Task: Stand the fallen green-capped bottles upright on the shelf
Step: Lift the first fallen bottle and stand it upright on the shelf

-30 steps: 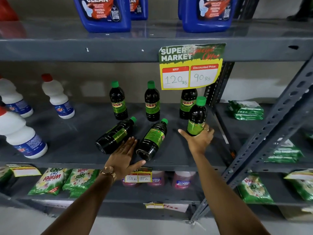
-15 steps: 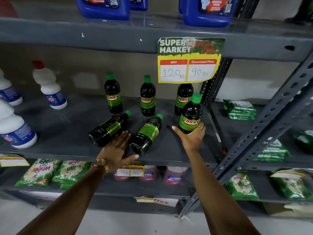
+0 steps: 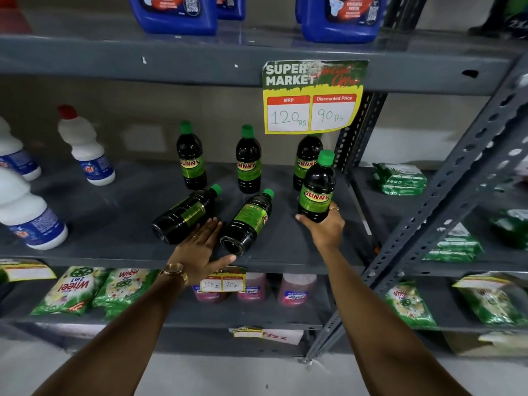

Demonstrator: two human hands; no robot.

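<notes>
The grey metal shelf (image 3: pixel 94 212) carried everything, with blue jugs (image 3: pixel 174 12) on the level above and green Wheel detergent packets (image 3: pixel 68 290) on the one below. A yellow price sign (image 3: pixel 313 98) reading 120 and 90 hung from the upper edge. White bleach bottles (image 3: pixel 85 150) stood at the left.

Three Sunny bottles (image 3: pixel 248 161) with green caps stood upright along the back. Two fallen bottles lay on their sides toward the front, caps pointing back and right: the left fallen bottle (image 3: pixel 185 214) and, just beside it, the right fallen bottle (image 3: pixel 248 222).

The right hand (image 3: pixel 325 227) was wrapped around the base of a fourth Sunny bottle (image 3: pixel 317 190), gripping it nearly upright near the shelf's right end. The left hand (image 3: pixel 200 250) was spread flat, fingers extended and holding nothing, fingertips touching the left fallen bottle, thumb beneath the base of the right one.
</notes>
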